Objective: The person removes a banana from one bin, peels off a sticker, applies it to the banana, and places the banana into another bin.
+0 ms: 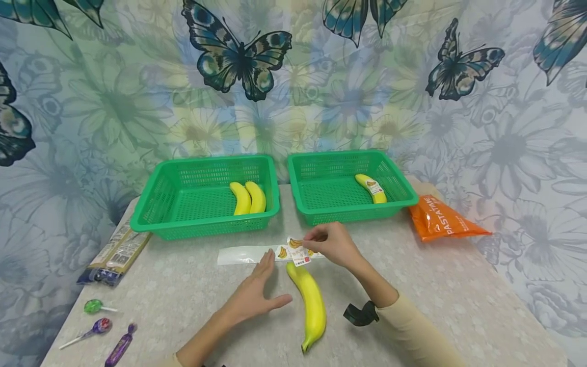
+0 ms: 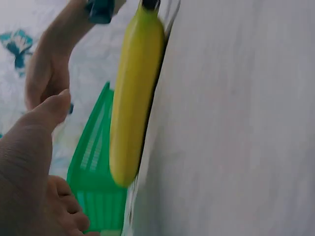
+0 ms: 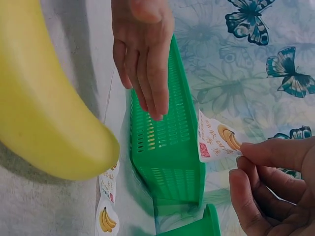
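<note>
Right hand has a banana sticker pinched between thumb and fingertips, and in the right wrist view it's up in the air, off the table. Left hand has its fingers straight and the thumb spread wide, nothing in the grip — fingertips are over the sticker strip, but I can't tell if they touch it

The loose banana lies on the table between the two forearms, far tip just short of the strip, other end aimed at the near side. There's a slim gap between it and the left thumb, and more room on its right before the right sleeve and the black strap

Far side is tighter: left basket and right basket sit side by side with a narrow gap, and a band of tabletop runs between them and the strip. Two bananas are at the right end of the left one, a stickered banana at the right end of the other

Edges — flat packets along the left, two lollipops and a purple sweet nearer, orange bag by the far right edge
</note>
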Available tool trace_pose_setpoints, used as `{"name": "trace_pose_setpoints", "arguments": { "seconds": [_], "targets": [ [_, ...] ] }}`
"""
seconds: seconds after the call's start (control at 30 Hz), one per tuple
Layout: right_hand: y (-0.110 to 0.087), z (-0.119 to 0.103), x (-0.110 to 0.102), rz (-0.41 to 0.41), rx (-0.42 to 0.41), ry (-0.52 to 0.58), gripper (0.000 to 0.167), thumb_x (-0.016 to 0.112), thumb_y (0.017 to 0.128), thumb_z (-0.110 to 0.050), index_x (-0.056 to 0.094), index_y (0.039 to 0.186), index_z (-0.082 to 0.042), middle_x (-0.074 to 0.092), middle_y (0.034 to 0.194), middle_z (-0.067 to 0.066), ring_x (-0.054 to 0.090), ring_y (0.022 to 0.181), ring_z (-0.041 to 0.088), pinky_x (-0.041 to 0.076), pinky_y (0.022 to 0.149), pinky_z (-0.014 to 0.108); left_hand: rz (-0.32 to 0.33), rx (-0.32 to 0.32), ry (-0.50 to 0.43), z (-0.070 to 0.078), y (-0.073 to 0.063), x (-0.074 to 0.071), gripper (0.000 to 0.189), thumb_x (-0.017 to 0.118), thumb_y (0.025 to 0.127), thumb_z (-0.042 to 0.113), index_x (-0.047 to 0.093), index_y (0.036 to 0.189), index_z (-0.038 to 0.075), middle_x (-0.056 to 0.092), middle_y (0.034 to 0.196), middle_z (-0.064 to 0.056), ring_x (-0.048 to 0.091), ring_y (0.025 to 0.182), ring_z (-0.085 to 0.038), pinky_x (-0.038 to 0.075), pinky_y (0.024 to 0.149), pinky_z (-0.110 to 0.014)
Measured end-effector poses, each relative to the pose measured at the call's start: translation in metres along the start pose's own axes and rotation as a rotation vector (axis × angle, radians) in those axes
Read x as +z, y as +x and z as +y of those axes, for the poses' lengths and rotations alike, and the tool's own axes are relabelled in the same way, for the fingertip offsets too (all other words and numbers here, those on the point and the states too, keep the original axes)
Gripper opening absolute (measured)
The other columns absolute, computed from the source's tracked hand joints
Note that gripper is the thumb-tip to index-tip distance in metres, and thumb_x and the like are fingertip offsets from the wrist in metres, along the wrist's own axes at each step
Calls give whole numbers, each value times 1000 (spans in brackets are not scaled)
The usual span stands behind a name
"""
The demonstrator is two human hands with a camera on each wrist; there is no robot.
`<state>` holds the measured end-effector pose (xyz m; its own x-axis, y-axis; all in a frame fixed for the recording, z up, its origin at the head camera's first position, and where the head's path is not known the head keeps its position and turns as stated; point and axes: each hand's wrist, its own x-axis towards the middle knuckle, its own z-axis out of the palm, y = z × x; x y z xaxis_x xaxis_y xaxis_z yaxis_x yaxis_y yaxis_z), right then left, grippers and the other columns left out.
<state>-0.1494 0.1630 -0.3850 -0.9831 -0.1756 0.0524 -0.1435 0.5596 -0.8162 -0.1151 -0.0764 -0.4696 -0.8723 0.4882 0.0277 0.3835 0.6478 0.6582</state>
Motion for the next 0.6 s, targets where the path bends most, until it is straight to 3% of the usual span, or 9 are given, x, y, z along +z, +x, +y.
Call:
{"name": "trace_pose_setpoints", "arguments": {
  "seconds": [0.3,0.47,0.6],
  "targets": [
    [-8,9,-7,22,-17,20,13,76,84,-20,77,88,-8,75,82,4,66,69,8,55,63,25,-42,33,-117,25,-2,28,113,72,78,60,14,156,1,11,164,-15,16,150,-34,26,118,-55],
    [-13,12,-11,18,-21,35,11,76,83,-19,76,88,-9,75,82,4,66,68,9,55,63,25,-46,40,-136,27,-4,37,114,73,77,60,16,155,0,11,164,-16,14,151,-33,25,118,-56],
    [-19,14,-15,43,20,88,11,76,83,-18,76,88,-9,74,80,4,67,67,14,55,61,27,-66,35,-88,24,-3,42,119,74,73,62,15,154,-2,7,164,-16,13,151,-33,22,120,-54]
  ]
}}
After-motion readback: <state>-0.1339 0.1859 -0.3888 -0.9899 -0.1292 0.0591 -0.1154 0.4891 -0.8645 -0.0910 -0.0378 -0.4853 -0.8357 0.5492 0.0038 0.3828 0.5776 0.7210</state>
